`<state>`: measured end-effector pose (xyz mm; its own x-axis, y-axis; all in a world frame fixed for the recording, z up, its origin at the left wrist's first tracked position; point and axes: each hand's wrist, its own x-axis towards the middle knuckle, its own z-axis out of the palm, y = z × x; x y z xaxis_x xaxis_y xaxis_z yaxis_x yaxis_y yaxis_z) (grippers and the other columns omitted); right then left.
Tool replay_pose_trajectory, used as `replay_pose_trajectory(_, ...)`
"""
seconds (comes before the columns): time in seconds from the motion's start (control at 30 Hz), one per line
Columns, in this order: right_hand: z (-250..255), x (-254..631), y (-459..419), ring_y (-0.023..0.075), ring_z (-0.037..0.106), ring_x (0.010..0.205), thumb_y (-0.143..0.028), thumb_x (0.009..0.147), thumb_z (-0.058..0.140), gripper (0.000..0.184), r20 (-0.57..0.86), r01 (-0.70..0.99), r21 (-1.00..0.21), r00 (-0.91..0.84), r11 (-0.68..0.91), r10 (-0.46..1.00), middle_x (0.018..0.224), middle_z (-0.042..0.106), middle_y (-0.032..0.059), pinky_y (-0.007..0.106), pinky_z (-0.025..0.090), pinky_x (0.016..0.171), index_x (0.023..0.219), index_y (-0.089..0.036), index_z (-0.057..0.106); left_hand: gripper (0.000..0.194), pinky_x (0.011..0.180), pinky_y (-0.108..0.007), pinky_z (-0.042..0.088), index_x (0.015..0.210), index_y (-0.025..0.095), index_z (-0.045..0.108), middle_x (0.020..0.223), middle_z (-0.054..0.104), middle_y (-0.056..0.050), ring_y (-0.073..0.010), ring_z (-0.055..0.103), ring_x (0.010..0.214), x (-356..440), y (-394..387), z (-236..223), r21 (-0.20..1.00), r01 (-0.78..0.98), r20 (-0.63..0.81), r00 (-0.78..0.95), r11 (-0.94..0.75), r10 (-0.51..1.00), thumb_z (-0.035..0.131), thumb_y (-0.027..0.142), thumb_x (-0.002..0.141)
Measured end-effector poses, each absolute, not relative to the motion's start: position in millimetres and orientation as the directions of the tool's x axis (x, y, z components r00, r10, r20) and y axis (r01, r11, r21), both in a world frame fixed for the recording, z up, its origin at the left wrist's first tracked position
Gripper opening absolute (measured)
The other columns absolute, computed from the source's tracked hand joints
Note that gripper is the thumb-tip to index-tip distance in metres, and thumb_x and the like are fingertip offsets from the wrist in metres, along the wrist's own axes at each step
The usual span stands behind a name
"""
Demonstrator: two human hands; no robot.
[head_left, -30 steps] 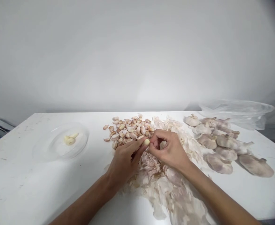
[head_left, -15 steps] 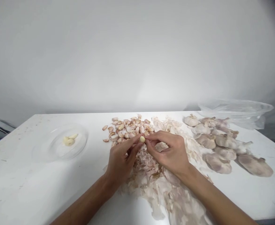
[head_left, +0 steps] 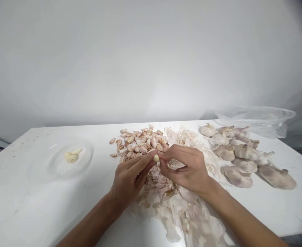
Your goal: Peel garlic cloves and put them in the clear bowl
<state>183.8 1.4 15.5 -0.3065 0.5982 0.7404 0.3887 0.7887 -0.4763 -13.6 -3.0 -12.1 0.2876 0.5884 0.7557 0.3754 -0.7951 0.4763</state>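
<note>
Between my fingertips is a pale garlic clove [head_left: 156,158], its smooth cream surface showing. My left hand [head_left: 132,176] is closed on it from the left, thumb and forefinger pinched. From the right, my right hand [head_left: 185,168] pinches at the same clove with thumb and forefinger. Just beyond the hands lies a heap of unpeeled garlic cloves [head_left: 140,141]. Loose garlic skins [head_left: 166,202] spread beneath and in front of both hands. Over to the left, a clear glass plate [head_left: 87,156] bears a few peeled cloves [head_left: 72,157].
Several whole garlic bulbs [head_left: 245,151] sit at the right of the white table [head_left: 45,206]. Behind them a clear plastic bag [head_left: 259,118] lies at the back right edge. A plain wall [head_left: 145,61] rises behind the table.
My hands stay together on the clove, with small shifts of the fingers; the clove sits slightly lower in view. The whole scene has moved a little to the left.
</note>
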Motion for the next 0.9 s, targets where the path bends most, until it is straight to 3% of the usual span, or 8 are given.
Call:
replay_pose_trajectory(0.2, 14, 184, 1, 0.0114, 0.057, 0.058, -0.002, 0.076, 0.064, 0.019, 0.759, 0.404, -0.444, -0.305, 0.800, 0.575, 0.067, 0.060, -0.0023, 0.025, 0.044, 0.052, 0.081, -0.021, 0.060, 0.052, 0.081, -0.019, 0.060, 0.141, 0.023, 0.062, 0.117, 0.079, -0.008, -0.0149, 0.076, 0.099, -14, -4, -11, 0.460, 0.319, 0.762, 0.338, -0.829, 0.552, 0.063, 0.003, 0.093)
replay_pose_trajectory(0.3, 16, 181, -1, 0.0115, 0.056, 0.056, -0.004, 0.077, 0.063, 0.018, 0.758, 0.383, -0.487, -0.261, 0.785, 0.597, 0.065, 0.060, -0.0027, 0.025, 0.043, 0.050, 0.078, -0.022, 0.060, 0.048, 0.071, -0.016, 0.058, 0.139, 0.022, 0.063, 0.112, 0.079, -0.008, -0.0103, 0.075, 0.079, -13, -5, -11, 0.525, 0.282, 0.731, 0.334, -0.803, 0.595, 0.060, 0.005, 0.095)
replay_pose_trajectory(0.4, 19, 181, -2, 0.0122, 0.063, 0.059, -0.008, 0.085, 0.066, 0.014, 0.740, 0.323, -0.547, -0.245, 0.772, 0.627, 0.071, 0.068, -0.0009, 0.026, 0.051, 0.053, 0.088, -0.022, 0.067, 0.043, 0.056, -0.014, 0.051, 0.138, 0.023, 0.065, 0.095, 0.079, -0.004, -0.0047, 0.060, 0.054, -13, -7, -13, 0.618, 0.263, 0.686, 0.279, -0.741, 0.671, 0.056, 0.008, 0.098)
replay_pose_trajectory(0.47, 20, 182, -3, 0.0129, 0.069, 0.065, -0.010, 0.089, 0.068, 0.015, 0.730, 0.276, -0.567, -0.268, 0.776, 0.629, 0.079, 0.075, 0.0008, 0.026, 0.057, 0.058, 0.098, -0.022, 0.070, 0.043, 0.052, -0.015, 0.049, 0.137, 0.024, 0.065, 0.086, 0.076, -0.002, -0.0051, 0.055, 0.051, -14, -7, -13, 0.648, 0.255, 0.677, 0.238, -0.718, 0.696, 0.055, 0.009, 0.099)
replay_pose_trajectory(0.57, 22, 183, -3, 0.0139, 0.075, 0.075, -0.009, 0.090, 0.070, 0.020, 0.754, 0.251, -0.539, -0.282, 0.804, 0.594, 0.088, 0.079, 0.0026, 0.025, 0.062, 0.063, 0.105, -0.022, 0.073, 0.043, 0.055, -0.016, 0.050, 0.137, 0.025, 0.066, 0.086, 0.076, -0.002, -0.0067, 0.060, 0.056, -15, -6, -14, 0.643, 0.273, 0.687, 0.207, -0.715, 0.697, 0.056, 0.010, 0.098)
replay_pose_trajectory(0.7, 24, 182, -3, 0.0155, 0.077, 0.076, -0.008, 0.090, 0.070, 0.024, 0.779, 0.297, -0.496, -0.264, 0.816, 0.569, 0.089, 0.081, 0.0022, 0.027, 0.064, 0.064, 0.107, -0.024, 0.074, 0.044, 0.064, -0.016, 0.054, 0.138, 0.025, 0.066, 0.105, 0.079, -0.006, -0.0112, 0.073, 0.079, -15, -7, -11, 0.600, 0.340, 0.704, 0.205, -0.724, 0.680, 0.058, 0.009, 0.098)
replay_pose_trajectory(0.9, 25, 183, -2, 0.0146, 0.076, 0.077, -0.012, 0.089, 0.075, 0.016, 0.749, 0.330, -0.516, -0.275, 0.791, 0.603, 0.090, 0.081, 0.0040, 0.026, 0.064, 0.066, 0.103, -0.020, 0.074, 0.043, 0.075, -0.018, 0.058, 0.136, 0.024, 0.066, 0.111, 0.079, -0.006, -0.0152, 0.075, 0.097, -14, -7, -9, 0.551, 0.404, 0.719, 0.215, -0.730, 0.661, 0.060, 0.008, 0.097)
